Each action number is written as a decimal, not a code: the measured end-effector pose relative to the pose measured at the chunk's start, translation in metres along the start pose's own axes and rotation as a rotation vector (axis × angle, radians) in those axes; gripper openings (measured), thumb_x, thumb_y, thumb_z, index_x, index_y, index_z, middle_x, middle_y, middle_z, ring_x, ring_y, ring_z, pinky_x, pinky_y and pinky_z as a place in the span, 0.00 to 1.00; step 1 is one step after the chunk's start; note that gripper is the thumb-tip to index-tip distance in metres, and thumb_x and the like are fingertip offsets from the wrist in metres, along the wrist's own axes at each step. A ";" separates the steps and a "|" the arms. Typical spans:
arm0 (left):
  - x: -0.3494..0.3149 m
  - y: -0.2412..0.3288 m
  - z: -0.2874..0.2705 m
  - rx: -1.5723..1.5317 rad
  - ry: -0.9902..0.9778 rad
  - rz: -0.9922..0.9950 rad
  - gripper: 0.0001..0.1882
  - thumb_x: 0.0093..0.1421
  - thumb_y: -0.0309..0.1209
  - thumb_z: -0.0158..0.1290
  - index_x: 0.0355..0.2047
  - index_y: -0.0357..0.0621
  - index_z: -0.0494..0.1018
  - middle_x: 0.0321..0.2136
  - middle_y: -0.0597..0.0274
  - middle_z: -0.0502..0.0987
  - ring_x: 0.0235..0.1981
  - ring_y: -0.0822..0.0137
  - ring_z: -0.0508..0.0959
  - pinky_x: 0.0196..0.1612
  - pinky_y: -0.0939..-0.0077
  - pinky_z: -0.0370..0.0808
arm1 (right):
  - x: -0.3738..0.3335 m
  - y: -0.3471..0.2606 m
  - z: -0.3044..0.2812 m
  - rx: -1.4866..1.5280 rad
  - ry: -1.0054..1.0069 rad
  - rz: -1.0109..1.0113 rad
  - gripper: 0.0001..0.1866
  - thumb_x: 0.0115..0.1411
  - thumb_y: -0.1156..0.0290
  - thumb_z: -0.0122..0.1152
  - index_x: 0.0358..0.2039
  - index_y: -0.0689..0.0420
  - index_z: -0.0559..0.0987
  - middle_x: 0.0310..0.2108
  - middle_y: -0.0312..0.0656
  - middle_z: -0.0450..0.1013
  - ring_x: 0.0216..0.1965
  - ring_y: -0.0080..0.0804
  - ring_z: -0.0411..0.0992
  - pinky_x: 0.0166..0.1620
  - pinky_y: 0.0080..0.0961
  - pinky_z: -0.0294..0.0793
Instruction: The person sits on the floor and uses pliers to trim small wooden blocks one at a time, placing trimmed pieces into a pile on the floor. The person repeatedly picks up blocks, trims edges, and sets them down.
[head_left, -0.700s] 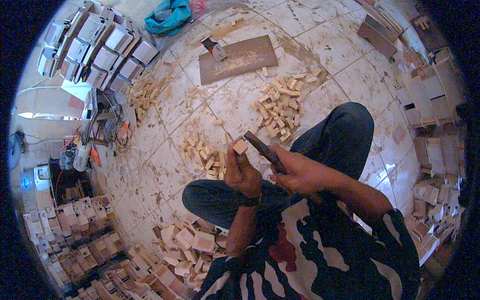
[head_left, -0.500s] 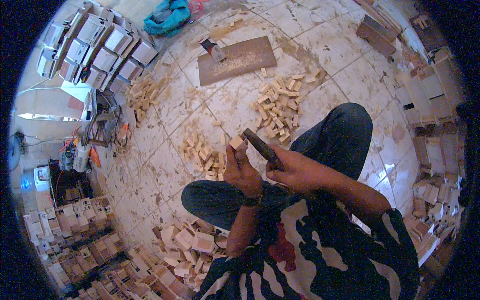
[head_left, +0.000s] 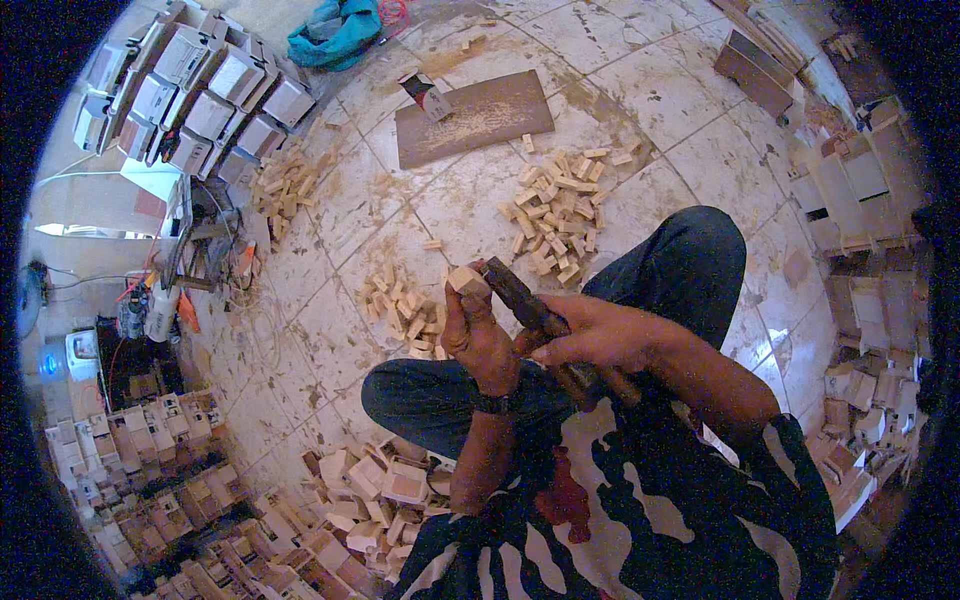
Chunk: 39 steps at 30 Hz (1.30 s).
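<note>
Pale, square-edged block (head_left: 467,281), apparently wooden

Pale wooden block (head_left: 467,281), held up; dark tool (head_left: 515,292), slanted, just beside

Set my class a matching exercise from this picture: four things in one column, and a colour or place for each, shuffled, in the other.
1. Wooden block
2. Dark hand tool
3. Bag
4. Flat board

A. Teal, on the floor
B. In the left hand
C. Brown, dusted with pale debris
D. In the right hand

Pairs: 1-B, 2-D, 3-A, 4-C
</note>
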<state>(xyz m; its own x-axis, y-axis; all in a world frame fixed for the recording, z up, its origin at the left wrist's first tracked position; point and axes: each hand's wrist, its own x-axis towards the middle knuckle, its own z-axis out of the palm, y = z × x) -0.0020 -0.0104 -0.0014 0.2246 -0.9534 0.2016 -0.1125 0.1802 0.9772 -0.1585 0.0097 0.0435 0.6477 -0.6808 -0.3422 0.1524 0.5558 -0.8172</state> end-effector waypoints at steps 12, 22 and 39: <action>0.000 -0.012 0.004 0.127 0.076 0.035 0.15 0.62 0.27 0.48 0.47 0.29 0.70 0.35 0.57 0.78 0.34 0.72 0.75 0.39 0.77 0.73 | -0.005 -0.012 0.004 -0.261 0.112 0.049 0.23 0.53 0.71 0.57 0.49 0.59 0.63 0.32 0.37 0.67 0.33 0.26 0.67 0.36 0.27 0.70; -0.002 -0.006 0.010 0.143 0.074 -0.034 0.16 0.62 0.27 0.47 0.47 0.28 0.69 0.34 0.55 0.79 0.35 0.70 0.76 0.41 0.75 0.73 | 0.004 0.001 0.006 -0.748 0.361 0.054 0.27 0.52 0.77 0.53 0.53 0.62 0.58 0.34 0.53 0.70 0.37 0.47 0.71 0.40 0.37 0.70; 0.011 0.010 0.004 0.185 0.018 -0.083 0.16 0.61 0.28 0.50 0.47 0.31 0.71 0.38 0.50 0.78 0.36 0.71 0.77 0.40 0.77 0.73 | 0.011 0.014 0.008 -1.089 0.570 0.002 0.33 0.49 0.82 0.48 0.58 0.67 0.53 0.43 0.64 0.63 0.44 0.61 0.66 0.48 0.45 0.67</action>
<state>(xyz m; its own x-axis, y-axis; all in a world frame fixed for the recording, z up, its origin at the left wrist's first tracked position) -0.0049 -0.0197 0.0104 0.2571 -0.9584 0.1239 -0.2688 0.0522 0.9618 -0.1437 0.0136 0.0322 0.1872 -0.9432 -0.2745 -0.7280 0.0544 -0.6834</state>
